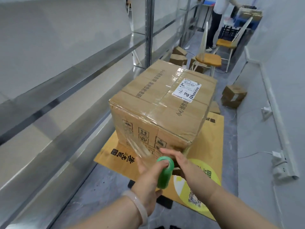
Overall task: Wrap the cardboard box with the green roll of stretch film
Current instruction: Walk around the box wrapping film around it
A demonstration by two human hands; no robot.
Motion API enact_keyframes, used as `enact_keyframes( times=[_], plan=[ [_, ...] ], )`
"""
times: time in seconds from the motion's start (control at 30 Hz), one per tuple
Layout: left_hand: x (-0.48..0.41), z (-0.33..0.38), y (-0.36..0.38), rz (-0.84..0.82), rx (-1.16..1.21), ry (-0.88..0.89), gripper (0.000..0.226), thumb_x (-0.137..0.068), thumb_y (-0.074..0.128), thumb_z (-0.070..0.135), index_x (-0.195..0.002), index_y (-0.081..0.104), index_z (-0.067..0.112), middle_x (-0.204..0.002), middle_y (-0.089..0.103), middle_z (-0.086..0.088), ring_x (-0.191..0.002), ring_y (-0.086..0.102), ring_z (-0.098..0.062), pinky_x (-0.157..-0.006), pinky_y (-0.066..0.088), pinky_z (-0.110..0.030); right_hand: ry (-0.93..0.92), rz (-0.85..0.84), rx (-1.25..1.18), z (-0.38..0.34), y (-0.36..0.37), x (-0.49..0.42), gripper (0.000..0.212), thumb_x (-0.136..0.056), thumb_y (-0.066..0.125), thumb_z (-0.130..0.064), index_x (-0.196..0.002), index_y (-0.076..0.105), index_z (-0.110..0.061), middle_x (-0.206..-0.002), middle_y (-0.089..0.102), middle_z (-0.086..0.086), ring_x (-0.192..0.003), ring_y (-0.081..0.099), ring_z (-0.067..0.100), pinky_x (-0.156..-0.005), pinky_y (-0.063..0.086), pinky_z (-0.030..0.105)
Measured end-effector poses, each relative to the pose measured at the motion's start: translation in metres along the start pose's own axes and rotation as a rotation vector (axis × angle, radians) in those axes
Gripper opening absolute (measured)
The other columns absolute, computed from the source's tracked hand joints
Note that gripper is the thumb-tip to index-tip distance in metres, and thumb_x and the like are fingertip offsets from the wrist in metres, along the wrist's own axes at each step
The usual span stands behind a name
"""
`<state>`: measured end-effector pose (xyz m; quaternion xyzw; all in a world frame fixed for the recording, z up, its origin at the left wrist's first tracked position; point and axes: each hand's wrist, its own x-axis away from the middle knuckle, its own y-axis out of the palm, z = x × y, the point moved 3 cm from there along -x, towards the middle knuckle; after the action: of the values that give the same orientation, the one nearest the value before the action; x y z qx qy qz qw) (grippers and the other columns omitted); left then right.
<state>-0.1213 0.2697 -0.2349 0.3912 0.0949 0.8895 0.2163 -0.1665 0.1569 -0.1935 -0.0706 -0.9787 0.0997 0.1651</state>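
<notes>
In front of the cardboard box (163,103), at its near lower edge, the left hand (146,177) grips the green roll (165,172) of stretch film, roughly upright, thumb pushed into its top end. Clear film (132,141) stretches from the roll across the box's near-left corner. The right hand (178,161) lies just right of the roll, fingers straight, grasping nothing. The box stands on a flattened cardboard sheet (212,138) on the floor, a white label (186,90) on its top. Behind the box stand two chairs (208,60).
</notes>
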Motion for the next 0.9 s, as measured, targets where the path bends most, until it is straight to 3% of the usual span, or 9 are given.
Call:
enact_keyframes(
  times=[0.07,0.17,0.27,0.33,0.43,0.5,0.57,0.7,0.9],
  plan=[
    [0.002,-0.012,0.02,0.081,0.031,0.0,0.13,-0.046,0.08,0.047,-0.145,-0.004,0.063,-0.141,0.044,0.005,-0.122,0.05,-0.028,-0.104,0.039,-0.052,0.033,-0.076,0.057,0.012,-0.015,0.007,0.047,-0.089,0.025,-0.067,-0.112,0.061,-0.048,-0.127,0.058,-0.017,-0.119,0.051,-0.001,-0.106,0.036,0.026],
    [0.001,-0.023,0.048,0.191,0.089,0.055,0.121,-0.069,0.08,0.038,-0.148,-0.009,0.057,-0.117,0.053,0.014,-0.103,0.058,-0.015,-0.093,0.048,-0.045,0.01,-0.139,0.051,0.022,-0.045,0.008,0.04,-0.087,0.034,-0.067,-0.108,0.059,-0.044,-0.124,0.057,-0.02,-0.117,0.049,-0.006,-0.104,0.037,0.025],
    [-0.004,-0.031,0.07,0.22,0.202,0.091,0.128,-0.064,0.082,0.038,-0.148,-0.013,0.055,-0.125,0.062,-0.007,-0.104,0.064,-0.021,-0.086,0.05,-0.039,-0.031,-0.229,0.054,0.032,-0.069,0.009,0.038,-0.078,0.053,-0.055,-0.111,0.053,-0.036,-0.111,0.063,-0.02,-0.11,0.056,-0.001,-0.094,0.044,0.023],
    [-0.006,-0.034,0.086,0.262,0.29,0.108,0.119,-0.075,0.079,0.031,-0.15,-0.011,0.053,-0.122,0.066,-0.014,-0.106,0.066,-0.027,-0.087,0.052,-0.04,-0.071,-0.275,0.031,0.031,-0.082,0.012,0.049,-0.071,0.064,-0.045,-0.116,0.049,-0.034,-0.106,0.063,-0.02,-0.104,0.058,-0.001,-0.088,0.047,0.021],
    [-0.011,-0.036,0.105,0.277,0.363,0.153,0.129,-0.063,0.084,0.031,-0.152,-0.008,0.051,-0.119,0.068,-0.016,-0.105,0.069,-0.03,-0.09,0.053,-0.042,-0.15,-0.266,0.193,0.028,-0.101,0.011,0.064,-0.07,0.077,-0.028,-0.122,0.045,-0.046,-0.116,0.056,-0.021,-0.108,0.055,-0.007,-0.091,0.044,0.013],
    [-0.014,-0.033,0.115,0.275,0.368,0.17,0.14,-0.047,0.085,0.036,-0.152,-0.007,0.05,-0.122,0.066,-0.016,-0.106,0.069,-0.031,-0.096,0.053,-0.045,-0.218,-0.218,0.277,0.024,-0.111,0.006,0.057,-0.072,0.079,-0.017,-0.107,0.05,-0.052,-0.113,0.054,-0.023,-0.103,0.052,-0.015,-0.085,0.04,0.004],
    [-0.02,-0.033,0.123,0.26,0.35,0.178,0.142,-0.044,0.084,0.038,-0.152,-0.007,0.049,-0.122,0.066,-0.014,-0.108,0.067,-0.031,-0.103,0.049,-0.049,-0.267,-0.171,0.356,0.023,-0.119,-0.001,0.051,-0.072,0.078,-0.017,-0.099,0.053,-0.052,-0.109,0.056,-0.021,-0.102,0.053,-0.012,-0.084,0.041,0.007],
    [-0.029,-0.045,0.134,0.189,0.341,0.106,0.13,-0.064,0.084,0.031,-0.152,-0.01,0.048,-0.127,0.061,-0.008,-0.113,0.063,-0.029,-0.107,0.044,-0.052,-0.29,-0.082,0.423,0.034,-0.13,-0.01,0.044,-0.065,0.078,-0.03,-0.1,0.055,-0.043,-0.101,0.062,-0.016,-0.098,0.06,0.002,-0.086,0.051,0.027],
    [-0.05,-0.06,0.135,0.154,0.334,0.083,0.116,-0.074,0.082,0.028,-0.157,0.002,0.033,-0.132,0.059,-0.008,-0.108,0.062,-0.019,-0.105,0.047,-0.045,-0.247,0.057,0.438,0.045,-0.136,-0.011,0.043,-0.055,0.073,-0.041,-0.091,0.051,-0.039,-0.092,0.061,-0.015,-0.088,0.059,0.0,-0.076,0.052,0.026]
  ],
)
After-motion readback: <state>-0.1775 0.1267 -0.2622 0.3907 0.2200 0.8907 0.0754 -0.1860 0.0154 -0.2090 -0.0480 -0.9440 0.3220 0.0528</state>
